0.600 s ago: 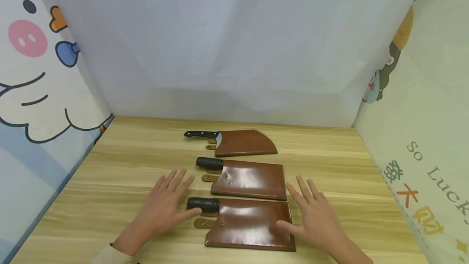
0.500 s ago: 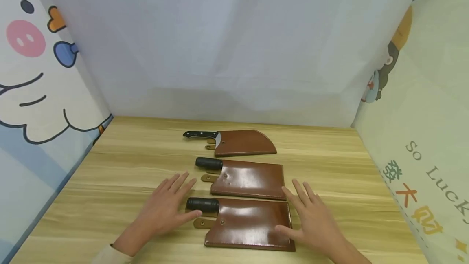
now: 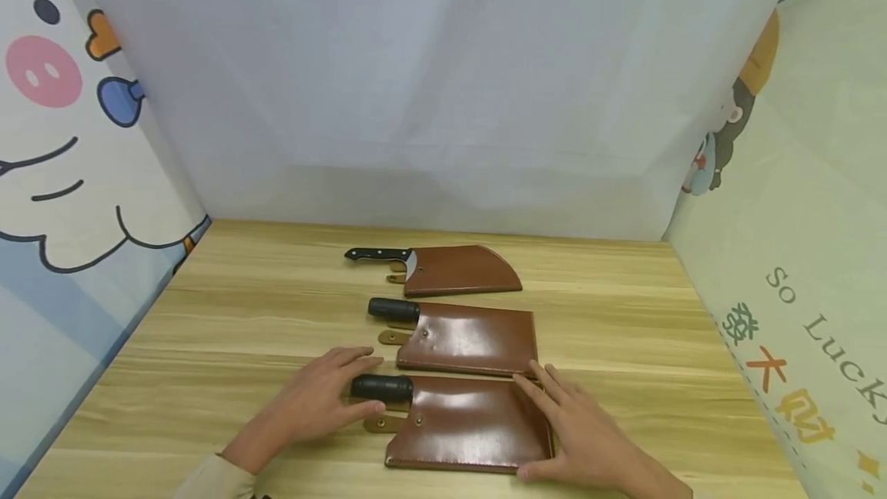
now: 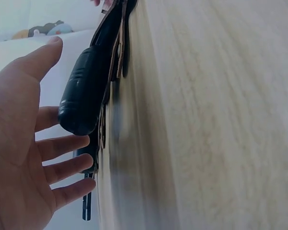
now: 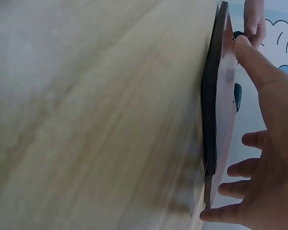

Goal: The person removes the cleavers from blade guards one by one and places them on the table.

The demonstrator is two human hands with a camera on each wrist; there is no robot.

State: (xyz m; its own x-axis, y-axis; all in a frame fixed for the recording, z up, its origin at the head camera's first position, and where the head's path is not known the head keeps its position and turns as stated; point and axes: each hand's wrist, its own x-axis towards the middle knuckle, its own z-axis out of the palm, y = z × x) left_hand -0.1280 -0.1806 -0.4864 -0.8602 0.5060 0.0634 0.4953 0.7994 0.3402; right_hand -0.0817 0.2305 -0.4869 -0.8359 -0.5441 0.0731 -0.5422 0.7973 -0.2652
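Observation:
Three cleavers in brown leather sheaths lie one behind the other, handles to the left. My left hand (image 3: 312, 399) hovers around the black handle (image 3: 383, 387) of the nearest cleaver, fingers spread, thumb on the near side. In the left wrist view that handle (image 4: 81, 91) sits between thumb and fingers without being gripped. Over the right end of the nearest sheath (image 3: 471, 422) is my right hand (image 3: 585, 437), its fingers loosely extended. Whether its fingertips touch the leather I cannot tell. The middle cleaver's sheath (image 3: 478, 337) lies just beyond.
Furthest back lies the cleaver with the riveted black handle (image 3: 379, 254) and curved sheath (image 3: 464, 269). Snap straps stick out beside the handles. A wooden table (image 3: 208, 314) carries everything. A white cloth (image 3: 430, 83) hangs behind, with printed panels at both sides.
Both hands have lowered towards the nearest cleaver. My right hand has moved left and towards me over the sheath end, and my left fingers have bent slightly near the handle. The cleavers stay put.

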